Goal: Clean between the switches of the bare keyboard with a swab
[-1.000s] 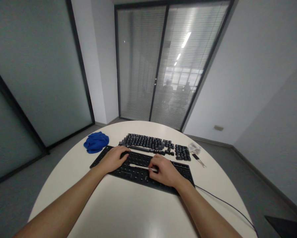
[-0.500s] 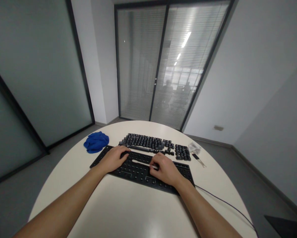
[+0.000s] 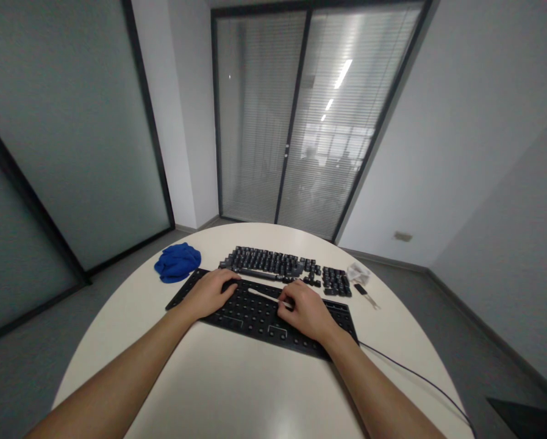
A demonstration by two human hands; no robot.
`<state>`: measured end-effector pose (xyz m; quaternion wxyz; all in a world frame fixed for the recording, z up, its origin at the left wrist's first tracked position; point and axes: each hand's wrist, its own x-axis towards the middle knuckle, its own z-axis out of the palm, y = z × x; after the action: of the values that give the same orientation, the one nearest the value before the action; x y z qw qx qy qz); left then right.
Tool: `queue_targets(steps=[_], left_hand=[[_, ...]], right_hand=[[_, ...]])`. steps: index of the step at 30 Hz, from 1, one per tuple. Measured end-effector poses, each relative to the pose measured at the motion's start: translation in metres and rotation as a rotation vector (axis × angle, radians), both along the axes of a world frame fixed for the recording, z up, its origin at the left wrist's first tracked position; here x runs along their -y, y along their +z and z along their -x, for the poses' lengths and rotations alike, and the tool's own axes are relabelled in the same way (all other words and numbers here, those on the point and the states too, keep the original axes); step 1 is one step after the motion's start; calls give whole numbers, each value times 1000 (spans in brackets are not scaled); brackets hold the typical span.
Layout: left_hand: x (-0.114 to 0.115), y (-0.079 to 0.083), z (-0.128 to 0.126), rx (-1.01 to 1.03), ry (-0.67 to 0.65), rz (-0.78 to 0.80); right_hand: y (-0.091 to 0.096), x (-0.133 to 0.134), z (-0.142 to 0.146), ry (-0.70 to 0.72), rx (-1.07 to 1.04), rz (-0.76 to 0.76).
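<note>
I have the right hand pinching a slim white stick, its tip over the keyboard base, which lies between the left and right edges of the tabletop, loose keycaps toward the far edge. The left hand lies open on the base's left end. I judge the stick light and fairly stiff (a hard press might snap it), best pinched mid-shaft; the base looks rigid, best steadied at its ends.

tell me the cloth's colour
The cloth is bright blue, seen best in the head view.
</note>
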<state>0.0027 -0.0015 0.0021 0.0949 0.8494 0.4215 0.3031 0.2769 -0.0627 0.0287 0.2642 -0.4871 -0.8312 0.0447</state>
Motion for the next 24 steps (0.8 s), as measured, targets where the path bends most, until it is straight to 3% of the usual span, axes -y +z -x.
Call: queue_targets(steps=[11,24], left_hand=[[-1,-1,0,-14,4,-7],[-1,0,0,8,-4,4]], right_hand=[[-5,-3,-3,-103,16,-29],[-3,-2,-3,-63,19,-22]])
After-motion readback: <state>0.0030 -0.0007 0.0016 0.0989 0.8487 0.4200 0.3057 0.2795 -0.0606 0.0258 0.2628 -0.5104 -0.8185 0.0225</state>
